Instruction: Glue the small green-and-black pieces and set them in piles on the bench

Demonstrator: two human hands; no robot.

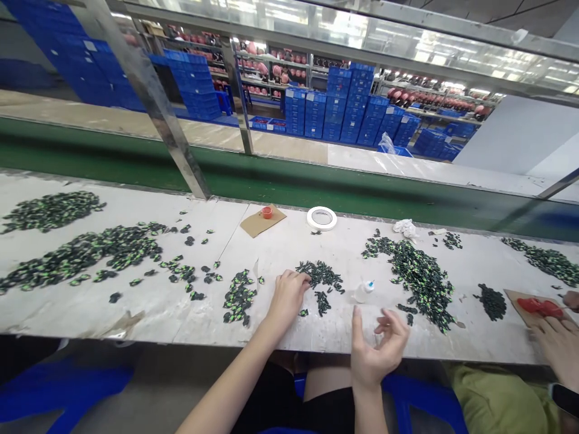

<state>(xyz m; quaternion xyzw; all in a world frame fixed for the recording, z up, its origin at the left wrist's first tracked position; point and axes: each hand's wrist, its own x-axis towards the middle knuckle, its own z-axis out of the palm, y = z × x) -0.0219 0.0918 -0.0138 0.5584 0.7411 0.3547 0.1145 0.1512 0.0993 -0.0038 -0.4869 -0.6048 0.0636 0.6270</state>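
My left hand (288, 298) rests at the left edge of a small pile of dark green pieces (321, 274), its fingertips drawn together on the pieces there. Whatever is between those fingertips is too small to make out. Palm up at the table's front edge, my right hand (377, 349) has its thumb and fingers apart and appears to hold nothing. Just beyond it, a small clear bottle with a blue tip (364, 292) stands on the table. Left of my left hand is a cluster of black-and-green pieces (239, 297).
Larger heaps of black-and-green pieces lie left (90, 253) and right (423, 283). A tape roll (322, 210) and cardboard (253, 225) with a red cap (266, 212) sit farther back. At right, a co-worker's hand (556, 340) touches red items (538, 306). A metal post (156, 102) rises behind.
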